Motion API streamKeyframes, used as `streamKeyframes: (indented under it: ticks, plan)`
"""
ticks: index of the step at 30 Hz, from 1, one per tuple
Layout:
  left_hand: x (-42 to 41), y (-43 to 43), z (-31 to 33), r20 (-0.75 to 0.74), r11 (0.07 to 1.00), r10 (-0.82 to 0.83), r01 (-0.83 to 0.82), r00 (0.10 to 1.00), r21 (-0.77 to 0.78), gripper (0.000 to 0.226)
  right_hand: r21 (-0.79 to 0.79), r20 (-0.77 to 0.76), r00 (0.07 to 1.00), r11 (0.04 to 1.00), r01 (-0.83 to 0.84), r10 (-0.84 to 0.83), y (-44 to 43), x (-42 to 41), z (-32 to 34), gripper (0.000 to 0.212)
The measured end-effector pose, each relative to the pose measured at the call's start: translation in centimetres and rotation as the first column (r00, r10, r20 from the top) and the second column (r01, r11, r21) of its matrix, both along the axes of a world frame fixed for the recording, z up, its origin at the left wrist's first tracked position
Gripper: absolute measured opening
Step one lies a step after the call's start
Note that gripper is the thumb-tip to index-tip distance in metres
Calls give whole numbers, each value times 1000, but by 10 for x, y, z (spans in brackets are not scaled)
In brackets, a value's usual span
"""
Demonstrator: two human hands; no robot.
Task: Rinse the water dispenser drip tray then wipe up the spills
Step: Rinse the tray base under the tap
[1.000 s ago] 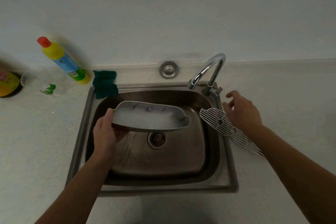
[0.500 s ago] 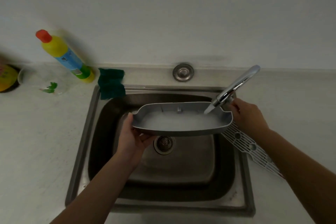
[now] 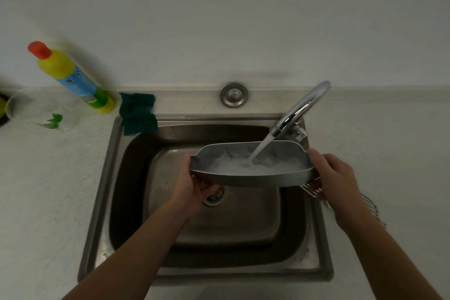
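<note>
— Well, can you read anything on the bottle (image 3: 73, 78)?

— No. It is yellow with a red cap and a blue label, and it shows leaning at the wall left of the sink (image 3: 102, 178). The label carries small print and a dark square mark, all too blurred to read. No brand can be made out.

— And the clear thing at the far left?

— A cup (image 3: 36, 111) lying on the counter (image 3: 48, 190), with a green and red printed mark on it. The print is not legible. Beyond it a dark and yellow object is cut off by the frame edge; I cannot tell what it is.

— Where is the tray (image 3: 253, 168)?

— Held over the basin, under the tap (image 3: 304, 107). Water runs from the spout into it and foams white, so its floor is hidden.

— The hands?

— The left hand (image 3: 192, 187) is closed on the tray's left end, thumb on the rim, fingers underneath and out of view. The right hand (image 3: 336, 178) is wrapped on the right end, thumb along the rim.

— Anything else hard to see?

— A white grille (image 3: 314, 190) lies at the sink's right edge, mostly covered by the right hand and wrist. The drain (image 3: 215, 198) is partly hidden by the left hand. A green cloth (image 3: 137, 113) hangs over the sink's back left corner, and a round metal fitting (image 3: 234, 95) sits behind the sink.
</note>
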State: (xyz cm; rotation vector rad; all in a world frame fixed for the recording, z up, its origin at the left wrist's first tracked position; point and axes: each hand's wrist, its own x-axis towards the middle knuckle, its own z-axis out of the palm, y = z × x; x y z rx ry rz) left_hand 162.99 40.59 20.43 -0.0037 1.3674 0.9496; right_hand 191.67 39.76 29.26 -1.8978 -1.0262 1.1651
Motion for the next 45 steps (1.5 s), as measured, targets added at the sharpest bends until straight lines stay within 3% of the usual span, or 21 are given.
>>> streamKeyframes:
  ticks: [4,8,12,15,18,22,27,32,37,41,45]
  plan:
    - [5,-2,-7,-24,994,-104,104,994,-32,43,143,101,995,990,2,-17,-10,4,17,33]
    - [1,3,-1,18,995,-98,97,995,38,38,156,104,995,988,-11,-5,-23,7,25,28]
    - [-17,6,13,-25,984,-35,39,999,176,35,35,-191,975,992,125,-116,-34,6,12,52]
    - [-38,2,26,-147,965,-30,67,989,255,27,-86,-398,896,981,177,-196,-34,1,-11,38]
    - [-57,-7,37,-283,951,-41,124,958,283,39,-207,-458,851,962,180,-258,-30,-13,-32,26]
    - [-75,-21,58,-407,953,-26,146,913,267,46,-290,-447,855,946,142,-265,-22,-38,-47,32]
    - [-92,-36,69,-572,964,-29,174,820,201,35,-341,-377,899,936,89,-223,-7,-62,-52,36]
    - [-106,-44,54,-633,978,-84,185,769,96,42,-323,-206,977,946,-24,-46,17,-70,-47,47]
    - [-103,-49,28,-546,979,-145,201,825,43,49,-254,14,987,955,-153,162,40,-57,-35,55]
    - [-86,-46,7,-446,988,-147,153,883,-23,42,-161,251,921,951,-265,299,48,-47,-23,48]
    - [-62,-35,-6,-233,997,-76,76,969,-8,41,-56,318,921,975,-217,223,40,-44,-4,43]
